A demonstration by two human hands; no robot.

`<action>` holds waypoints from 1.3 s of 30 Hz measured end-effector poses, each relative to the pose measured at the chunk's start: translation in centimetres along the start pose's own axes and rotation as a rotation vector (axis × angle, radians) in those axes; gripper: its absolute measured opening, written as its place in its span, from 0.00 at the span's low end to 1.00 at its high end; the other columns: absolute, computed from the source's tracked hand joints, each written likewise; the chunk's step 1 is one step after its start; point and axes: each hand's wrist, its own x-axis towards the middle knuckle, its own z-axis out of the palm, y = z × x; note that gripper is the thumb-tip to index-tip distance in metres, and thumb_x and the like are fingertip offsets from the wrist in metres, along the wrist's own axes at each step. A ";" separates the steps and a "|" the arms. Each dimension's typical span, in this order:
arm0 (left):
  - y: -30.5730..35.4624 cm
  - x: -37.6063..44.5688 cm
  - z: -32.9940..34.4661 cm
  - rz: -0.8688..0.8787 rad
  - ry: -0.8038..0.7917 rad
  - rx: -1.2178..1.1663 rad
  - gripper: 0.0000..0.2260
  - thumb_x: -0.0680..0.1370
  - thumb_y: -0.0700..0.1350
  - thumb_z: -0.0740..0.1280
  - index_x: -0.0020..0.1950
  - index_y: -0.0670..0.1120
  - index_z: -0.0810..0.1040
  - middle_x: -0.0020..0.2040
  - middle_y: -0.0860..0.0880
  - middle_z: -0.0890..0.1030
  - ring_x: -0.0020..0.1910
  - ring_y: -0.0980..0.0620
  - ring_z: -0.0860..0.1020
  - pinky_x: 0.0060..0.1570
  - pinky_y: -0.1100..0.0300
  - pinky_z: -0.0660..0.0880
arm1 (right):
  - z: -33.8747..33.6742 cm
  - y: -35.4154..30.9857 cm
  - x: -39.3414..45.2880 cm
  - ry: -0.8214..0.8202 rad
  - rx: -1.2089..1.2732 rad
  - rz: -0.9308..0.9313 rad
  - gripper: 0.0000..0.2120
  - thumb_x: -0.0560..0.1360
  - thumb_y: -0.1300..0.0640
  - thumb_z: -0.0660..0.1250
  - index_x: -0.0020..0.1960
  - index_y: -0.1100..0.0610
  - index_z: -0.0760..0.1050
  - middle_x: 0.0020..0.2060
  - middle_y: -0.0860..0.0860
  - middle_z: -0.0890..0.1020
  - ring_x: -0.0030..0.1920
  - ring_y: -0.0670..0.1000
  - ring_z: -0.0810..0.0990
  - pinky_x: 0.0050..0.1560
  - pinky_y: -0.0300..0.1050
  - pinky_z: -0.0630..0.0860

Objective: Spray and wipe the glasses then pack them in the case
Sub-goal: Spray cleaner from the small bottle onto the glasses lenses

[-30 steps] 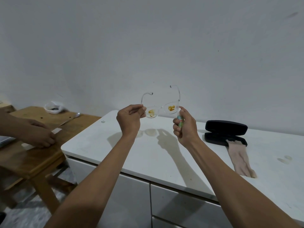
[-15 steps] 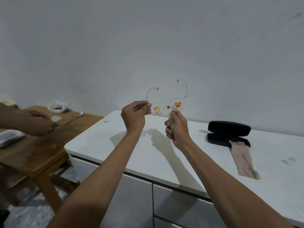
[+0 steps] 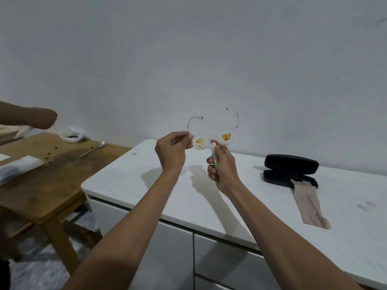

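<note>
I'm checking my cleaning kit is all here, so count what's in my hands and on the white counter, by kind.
Glasses: 1, clear glasses pinched by left hand
Spray bottle: 1, spray bottle in right hand
Case: 1, open black case
Cloth: 1, beige cloth
Total: 4

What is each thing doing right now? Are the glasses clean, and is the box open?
glasses: arms unfolded, held up, orange smears on both lenses
left hand: pinches the glasses' frame corner
right hand: grips the spray bottle
spray bottle: upright, nozzle just below the lenses
case: open, on the white counter
cloth: flat, one end in the case
</note>
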 end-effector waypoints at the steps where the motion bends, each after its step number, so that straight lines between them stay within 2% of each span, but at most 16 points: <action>1: 0.0 0.1 0.0 0.000 0.002 -0.003 0.06 0.72 0.32 0.77 0.44 0.42 0.86 0.37 0.43 0.86 0.35 0.46 0.84 0.42 0.56 0.84 | -0.3 0.1 0.1 0.021 -0.054 -0.026 0.11 0.84 0.49 0.59 0.62 0.45 0.77 0.29 0.48 0.72 0.23 0.48 0.62 0.25 0.36 0.58; 5: -0.4 0.3 -0.1 0.005 0.017 -0.001 0.05 0.72 0.32 0.77 0.46 0.39 0.86 0.37 0.43 0.86 0.35 0.46 0.84 0.41 0.59 0.84 | -1.9 -0.3 0.4 0.138 -0.191 -0.146 0.12 0.82 0.53 0.57 0.65 0.48 0.72 0.37 0.53 0.77 0.26 0.49 0.70 0.24 0.38 0.65; 7: -0.7 0.4 0.0 0.007 0.018 -0.004 0.05 0.72 0.32 0.77 0.47 0.38 0.86 0.37 0.43 0.86 0.35 0.47 0.84 0.39 0.61 0.83 | -3.0 -1.2 0.6 0.183 -0.237 -0.231 0.10 0.82 0.55 0.60 0.62 0.52 0.73 0.41 0.55 0.81 0.30 0.50 0.74 0.24 0.42 0.70; 10: -1.2 0.4 0.5 0.020 0.023 -0.002 0.05 0.72 0.31 0.76 0.46 0.38 0.86 0.37 0.42 0.86 0.35 0.46 0.84 0.38 0.63 0.82 | -5.4 -3.2 0.6 0.290 -0.308 -0.381 0.09 0.82 0.55 0.65 0.61 0.53 0.75 0.46 0.55 0.84 0.38 0.50 0.79 0.33 0.47 0.79; 13: -2.0 0.2 1.5 0.032 0.025 0.002 0.05 0.72 0.31 0.76 0.46 0.38 0.85 0.38 0.41 0.85 0.36 0.44 0.83 0.36 0.65 0.81 | -8.8 -5.5 0.3 0.436 -0.384 -0.481 0.13 0.81 0.54 0.68 0.64 0.53 0.76 0.51 0.58 0.84 0.42 0.52 0.82 0.43 0.52 0.83; 16: -3.0 -0.3 2.8 0.033 0.015 0.004 0.04 0.72 0.32 0.76 0.45 0.39 0.85 0.37 0.43 0.85 0.36 0.44 0.83 0.37 0.64 0.81 | -13.3 -7.8 -1.1 0.599 -0.465 -0.520 0.15 0.79 0.52 0.70 0.65 0.52 0.78 0.50 0.58 0.84 0.48 0.59 0.84 0.55 0.60 0.83; 20: -4.3 -1.7 4.7 0.017 -0.004 0.000 0.04 0.72 0.31 0.75 0.45 0.38 0.85 0.36 0.43 0.85 0.36 0.43 0.83 0.38 0.62 0.82 | -19.8 -10.0 -4.6 0.761 -0.524 -0.552 0.15 0.77 0.53 0.71 0.64 0.51 0.80 0.44 0.52 0.83 0.49 0.59 0.84 0.56 0.63 0.82; 26: -5.1 -4.1 7.4 0.009 -0.047 -0.012 0.04 0.73 0.31 0.75 0.45 0.38 0.85 0.37 0.41 0.84 0.36 0.42 0.82 0.35 0.66 0.80 | -27.7 -10.8 -10.1 0.973 -0.599 -0.494 0.15 0.78 0.54 0.72 0.64 0.52 0.79 0.47 0.52 0.83 0.48 0.55 0.84 0.57 0.61 0.83; 29: -5.2 -5.2 8.5 -0.006 -0.074 -0.020 0.04 0.73 0.31 0.75 0.45 0.39 0.84 0.36 0.43 0.84 0.36 0.42 0.83 0.36 0.64 0.81 | -30.0 -10.5 -12.4 1.032 -0.636 -0.460 0.14 0.78 0.55 0.72 0.64 0.54 0.79 0.47 0.53 0.85 0.49 0.59 0.85 0.57 0.59 0.82; 33: -5.4 -6.4 9.6 -0.016 -0.096 -0.019 0.05 0.72 0.32 0.75 0.44 0.40 0.85 0.35 0.45 0.84 0.35 0.43 0.83 0.36 0.65 0.81 | -31.6 -9.9 -14.2 1.049 -0.650 -0.406 0.15 0.78 0.56 0.72 0.64 0.54 0.79 0.50 0.56 0.86 0.50 0.61 0.86 0.58 0.55 0.81; 37: -5.3 -6.9 10.0 -0.027 -0.106 -0.019 0.05 0.72 0.32 0.76 0.44 0.40 0.85 0.35 0.45 0.84 0.34 0.45 0.83 0.37 0.63 0.81 | -32.3 -9.0 -14.9 1.038 -0.664 -0.367 0.14 0.78 0.56 0.72 0.63 0.54 0.79 0.50 0.57 0.86 0.51 0.60 0.85 0.53 0.46 0.74; 39: -5.1 -7.1 10.0 -0.038 -0.106 -0.017 0.04 0.73 0.32 0.76 0.45 0.40 0.85 0.36 0.44 0.85 0.34 0.47 0.83 0.39 0.61 0.82 | -32.4 -8.7 -15.0 1.027 -0.673 -0.348 0.14 0.78 0.57 0.71 0.63 0.54 0.79 0.50 0.57 0.86 0.52 0.61 0.85 0.53 0.46 0.73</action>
